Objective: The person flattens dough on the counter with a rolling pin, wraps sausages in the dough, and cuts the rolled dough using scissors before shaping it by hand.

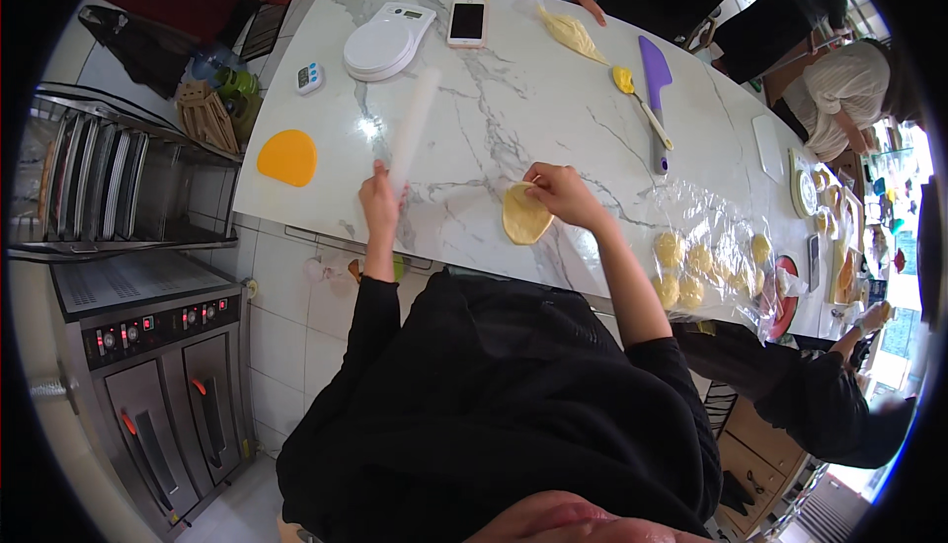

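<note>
With my left hand I grip the near end of a white rolling pin, which points away from me across the marble table. My right hand pinches the upper right edge of a flat, pale yellow dough round near the table's front edge. The round looks partly lifted; whether its lower side touches the table I cannot tell. To the right of my right hand, several yellow dough balls lie under a clear plastic sheet.
An orange scraper, a timer, a white scale and a phone lie left and far. A filled piping bag, a yellow-smeared spoon and a purple spatula lie right. A person's hand rests on the far edge.
</note>
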Tool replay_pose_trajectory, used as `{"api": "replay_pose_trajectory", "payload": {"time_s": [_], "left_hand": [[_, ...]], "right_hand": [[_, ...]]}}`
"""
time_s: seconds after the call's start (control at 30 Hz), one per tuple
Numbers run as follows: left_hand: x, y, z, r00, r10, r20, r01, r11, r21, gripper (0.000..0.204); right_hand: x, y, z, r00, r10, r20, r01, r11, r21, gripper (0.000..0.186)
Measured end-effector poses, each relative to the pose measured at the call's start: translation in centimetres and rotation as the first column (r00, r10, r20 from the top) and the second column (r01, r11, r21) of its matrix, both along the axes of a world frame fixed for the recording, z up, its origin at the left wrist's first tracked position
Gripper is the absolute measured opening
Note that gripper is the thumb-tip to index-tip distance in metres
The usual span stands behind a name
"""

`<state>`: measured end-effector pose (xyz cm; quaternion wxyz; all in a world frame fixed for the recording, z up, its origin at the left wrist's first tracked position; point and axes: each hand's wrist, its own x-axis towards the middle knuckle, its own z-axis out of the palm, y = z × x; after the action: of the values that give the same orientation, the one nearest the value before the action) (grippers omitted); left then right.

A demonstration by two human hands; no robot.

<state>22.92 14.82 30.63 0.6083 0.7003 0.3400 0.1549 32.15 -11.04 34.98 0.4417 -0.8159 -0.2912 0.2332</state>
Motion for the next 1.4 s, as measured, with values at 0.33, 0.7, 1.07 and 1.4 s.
{"api": "replay_pose_trajectory", "payload": {"time_s": [0.33,0.7,1.07,1.4], "left_hand": [[-3.0,2.3,0.4,0.991,0.128,0.048,-0.124,0.989,-0.082,0.058],[-1.7,-1.0,0.3,0.978,-0.205,0.03,0.181,0.915,0.36,0.038],[1.6,-10.1,-1.0,0.717,-0.647,-0.259,0.473,0.178,0.863,0.039],[11.4,-9.3,-1.1,0.767,-0.506,-0.394,0.534,0.163,0.83,0.052]], "right_hand": [[2.3,-2.1,9.1,0.966,0.12,-0.229,-0.068,0.972,0.224,0.026],[-8.4,-3.3,-4.6,0.86,0.281,0.426,-0.119,0.923,-0.367,0.06],[-5.2,-5.0,-5.6,0.854,-0.253,0.454,0.407,0.868,-0.283,0.058],[5.6,-1.9,-5.6,0.668,-0.157,0.728,0.577,0.727,-0.372,0.051]]}}
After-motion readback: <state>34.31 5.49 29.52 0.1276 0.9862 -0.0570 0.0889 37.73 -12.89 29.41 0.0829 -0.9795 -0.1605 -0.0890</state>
